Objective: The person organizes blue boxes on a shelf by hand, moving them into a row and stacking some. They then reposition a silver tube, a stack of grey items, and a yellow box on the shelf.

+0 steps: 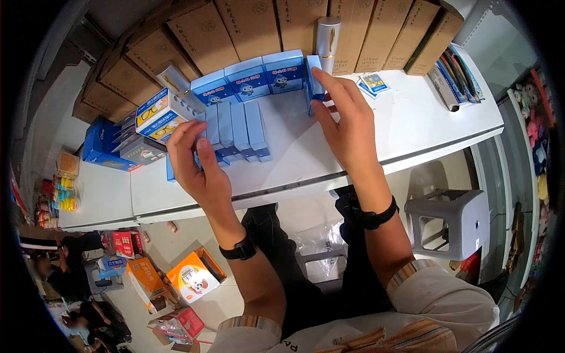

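My right hand (348,120) grips a small light-blue box (312,73) by its near side, thumb below and index finger at the top. The box stands on end beside three blue boxes (246,81) that face me with a cartoon figure on their fronts. My left hand (203,176) has its fingers curved and the thumb apart, fingertips right at the left end of a row of upright blue boxes (240,129). More blue boxes are partly hidden behind that hand. Beside it stands a white-and-yellow box with glasses printed on it (162,115).
Tall brown cartons (253,29) line the back of the white shelf (300,150). Two silver cylinders, one a tall tube (327,44), stand before them. Small cards (375,83) and a booklet holder (450,85) lie right. A grey stool (444,220) and orange boxes (194,276) are below.
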The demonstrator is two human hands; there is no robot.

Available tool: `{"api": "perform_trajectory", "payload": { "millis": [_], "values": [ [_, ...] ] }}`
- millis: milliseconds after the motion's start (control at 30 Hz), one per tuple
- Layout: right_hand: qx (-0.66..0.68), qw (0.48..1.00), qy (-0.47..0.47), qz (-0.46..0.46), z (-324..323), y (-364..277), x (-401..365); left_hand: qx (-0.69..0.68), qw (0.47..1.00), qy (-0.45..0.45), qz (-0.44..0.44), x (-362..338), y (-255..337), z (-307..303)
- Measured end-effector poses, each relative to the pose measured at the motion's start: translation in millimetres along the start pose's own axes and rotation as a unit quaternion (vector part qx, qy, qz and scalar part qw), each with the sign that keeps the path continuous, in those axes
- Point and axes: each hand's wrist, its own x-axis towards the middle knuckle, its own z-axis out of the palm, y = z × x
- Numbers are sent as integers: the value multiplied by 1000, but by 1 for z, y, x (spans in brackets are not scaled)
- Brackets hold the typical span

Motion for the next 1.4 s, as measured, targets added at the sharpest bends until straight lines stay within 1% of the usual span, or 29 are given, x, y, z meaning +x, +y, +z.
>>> {"api": "perform_trajectory", "payload": {
  "millis": [133, 233, 333, 467, 567, 767, 1067, 1233, 1400],
  "values": [
    [-12, 1000, -11, 16, -3, -4, 0, -3, 1000, 4, 3, 0, -1, 1],
    [-18, 1000, -9, 21, -3, -5, 0, 1, 1000, -14, -19, -1, 2, -1],
    [-13, 999, -5, 31, -3, -4, 0, -10, 1000, 9, 5, 0, -1, 2],
    [-12, 999, -4, 44, -3, -4, 0, -6, 1000, 5, -6, 0, 0, 1],
    [19, 997, -17, 67, -1, -3, -1, -4, 1000, 7, -2, 0, 0, 2],
    [32, 998, -32, 38, -1, -2, -1, -2, 1000, 2, -7, 0, 1, 0],
    [12, 999, -32, 15, 1, 3, -2, -16, 1000, 1, -5, 0, 0, 1],
    [17, 999, -14, 28, 1, 2, -1, -22, 1000, 3, 2, -1, -2, 0],
    [8, 999, 22, 40, 1, 1, -2, -39, 998, 35, -16, -2, -1, 0]
  ]
}}
